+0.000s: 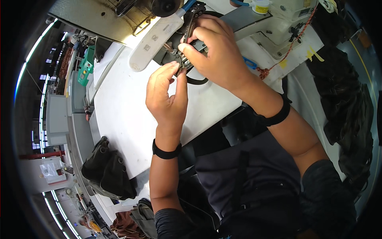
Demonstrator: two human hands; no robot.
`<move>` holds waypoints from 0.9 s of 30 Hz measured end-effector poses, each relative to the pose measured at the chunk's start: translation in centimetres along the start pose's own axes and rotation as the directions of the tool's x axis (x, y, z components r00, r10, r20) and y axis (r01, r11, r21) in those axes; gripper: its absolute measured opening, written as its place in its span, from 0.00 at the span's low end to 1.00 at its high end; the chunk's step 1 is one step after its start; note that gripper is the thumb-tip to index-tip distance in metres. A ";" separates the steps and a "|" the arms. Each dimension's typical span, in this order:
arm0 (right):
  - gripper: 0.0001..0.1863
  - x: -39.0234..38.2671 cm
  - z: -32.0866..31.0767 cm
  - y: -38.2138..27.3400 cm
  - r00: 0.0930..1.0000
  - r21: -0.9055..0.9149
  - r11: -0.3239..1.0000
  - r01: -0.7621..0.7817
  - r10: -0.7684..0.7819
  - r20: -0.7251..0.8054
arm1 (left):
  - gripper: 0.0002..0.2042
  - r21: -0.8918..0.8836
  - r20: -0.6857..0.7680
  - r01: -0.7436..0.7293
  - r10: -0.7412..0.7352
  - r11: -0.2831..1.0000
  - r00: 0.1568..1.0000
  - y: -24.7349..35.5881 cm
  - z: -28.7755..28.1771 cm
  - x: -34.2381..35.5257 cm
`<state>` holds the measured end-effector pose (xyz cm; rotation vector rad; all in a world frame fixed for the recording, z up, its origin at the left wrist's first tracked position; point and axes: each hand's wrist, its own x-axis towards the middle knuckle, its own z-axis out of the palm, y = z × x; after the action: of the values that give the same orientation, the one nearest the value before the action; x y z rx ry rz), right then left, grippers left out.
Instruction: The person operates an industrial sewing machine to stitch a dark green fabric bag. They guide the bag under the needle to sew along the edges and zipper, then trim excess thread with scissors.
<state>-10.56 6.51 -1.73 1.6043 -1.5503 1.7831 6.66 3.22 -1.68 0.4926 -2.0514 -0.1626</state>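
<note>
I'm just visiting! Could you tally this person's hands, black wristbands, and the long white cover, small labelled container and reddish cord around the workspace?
Hands (left hand, right hand): 2
Black wristbands: 2
Long white cover: 1
Small white container: 1
Reddish cord: 1
Total: 7

The counter (119, 103) is white, with a green control box (85, 71) past its left edge, a dark olive bag (109, 171) at its near-left corner, silver-grey metal parts (185, 62) toward its far edge and an orange-red cord (264, 73) near its right edge.
</note>
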 end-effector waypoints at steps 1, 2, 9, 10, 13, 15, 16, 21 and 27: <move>0.04 -0.2 -0.4 -0.2 0.999 -0.043 0.998 0.035 -0.037 -0.038 | 0.15 0.022 0.002 -0.017 0.017 1.000 1.000 0.1 0.0 0.0; 0.04 -0.7 -1.3 -0.6 0.994 -0.086 0.994 0.069 -0.075 -0.074 | 0.16 0.045 0.004 -0.034 0.034 0.998 0.999 0.3 0.1 -0.1; 0.14 -2.8 -4.2 -3.1 0.631 0.401 0.497 -0.770 0.495 0.597 | 0.17 0.059 -0.032 -0.096 0.098 0.994 0.995 0.1 0.4 -0.8; 0.14 -2.4 -4.0 -3.2 0.560 0.422 0.372 -0.827 0.471 0.681 | 0.17 0.059 -0.022 -0.101 0.103 0.993 0.994 0.0 0.2 -0.7; 0.14 -2.6 -2.9 -3.5 0.538 0.512 0.202 -0.835 0.491 0.685 | 0.15 0.073 0.000 -0.105 0.106 0.992 0.994 0.1 -0.6 -0.6; 0.13 -2.8 -2.5 -3.5 0.519 0.556 0.093 -0.826 0.508 0.687 | 0.14 -0.004 -0.005 -0.021 0.021 1.000 1.000 0.2 -0.6 -0.7; 0.12 -2.9 -2.5 -3.7 0.505 0.570 0.042 -0.821 0.519 0.690 | 0.14 -0.041 -0.007 0.021 -0.021 0.999 1.000 0.3 -0.5 -0.7; 0.11 -2.8 -2.2 -4.4 0.503 0.600 0.016 -0.800 0.565 0.655 | 0.14 -0.201 0.020 0.178 -0.178 0.963 0.984 0.6 -0.3 -0.7; 0.11 -2.4 -2.0 -4.6 0.485 0.592 0.024 -0.805 0.601 0.635 | 0.14 -0.168 0.005 0.152 -0.153 0.974 0.988 0.3 -0.3 -0.6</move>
<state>-7.31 10.92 -1.04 1.3198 -1.8595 3.6116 7.12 3.81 -1.91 0.5444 -1.9711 -0.4213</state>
